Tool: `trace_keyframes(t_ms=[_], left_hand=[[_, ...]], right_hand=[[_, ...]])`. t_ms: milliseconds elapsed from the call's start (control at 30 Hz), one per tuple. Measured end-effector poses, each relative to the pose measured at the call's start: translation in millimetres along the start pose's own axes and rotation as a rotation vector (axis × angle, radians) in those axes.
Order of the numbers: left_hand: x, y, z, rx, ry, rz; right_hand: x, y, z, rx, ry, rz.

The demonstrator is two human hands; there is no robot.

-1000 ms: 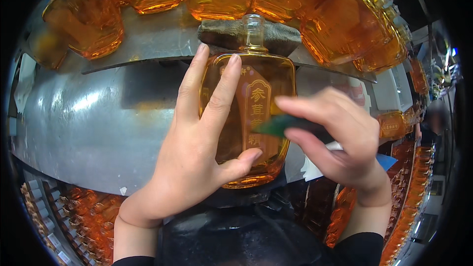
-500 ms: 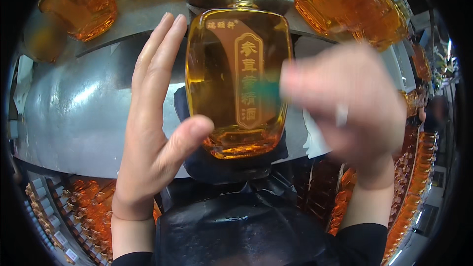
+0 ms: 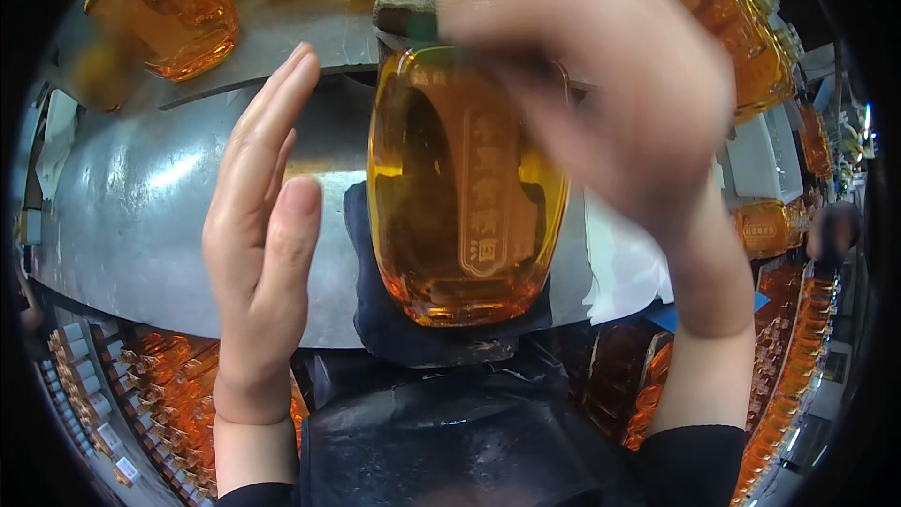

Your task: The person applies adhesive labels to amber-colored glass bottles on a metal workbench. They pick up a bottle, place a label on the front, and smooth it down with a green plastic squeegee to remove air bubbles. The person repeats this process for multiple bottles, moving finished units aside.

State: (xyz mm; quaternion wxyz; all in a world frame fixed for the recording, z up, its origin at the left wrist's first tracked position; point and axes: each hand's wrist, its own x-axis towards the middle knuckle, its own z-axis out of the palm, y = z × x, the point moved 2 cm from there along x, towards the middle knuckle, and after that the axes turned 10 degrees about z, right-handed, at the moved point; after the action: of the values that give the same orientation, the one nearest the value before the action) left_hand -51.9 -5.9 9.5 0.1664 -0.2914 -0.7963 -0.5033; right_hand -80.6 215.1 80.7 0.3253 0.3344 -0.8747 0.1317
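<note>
A large flat glass bottle (image 3: 422,216) of amber liquid, with a gold-lettered front panel, lies face up before me. Its base end rests on a dark cloth pad (image 3: 361,253), its neck end by a rolled grey cloth (image 3: 399,2). Left of the bottle, my left hand (image 3: 263,207) is open, fingers straight and thumb raised, apart from the glass. Smeared by motion, my right hand (image 3: 610,66) is over the bottle's upper right and hides its neck. A small dark green thing (image 3: 422,26) shows at its fingertips; its kind is too blurred to tell.
Several amber bottles (image 3: 169,14) stand along the far side of the metal table (image 3: 141,197). White paper sheets (image 3: 624,268) lie right of the bottle. Rows of bottles fill both lower sides, with white caps (image 3: 80,366) at the lower left.
My right hand has swept up and left, from the panel's right side to the bottle's neck end, the green thing with it. My left hand has drawn away leftward from the bottle.
</note>
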Motion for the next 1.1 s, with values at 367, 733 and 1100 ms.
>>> trace_keyframes(t_ms=[367,733,1100], left_hand=[[11.2,-13.1,-1.2,-0.018,-0.031,0.073],[5.8,-15.2,-6.3,-0.006,-0.017,0.025],[118.0,-7.7,61.4,0.475,-0.195,0.339]], right_hand=[[-58.2,-53.2,-41.0,0.2,-0.373,0.198],[-48.8,-57.8,-34.6,0.147,-0.547,0.143],[-113.9,-58.5,-31.3,0.212,-0.287,0.094]])
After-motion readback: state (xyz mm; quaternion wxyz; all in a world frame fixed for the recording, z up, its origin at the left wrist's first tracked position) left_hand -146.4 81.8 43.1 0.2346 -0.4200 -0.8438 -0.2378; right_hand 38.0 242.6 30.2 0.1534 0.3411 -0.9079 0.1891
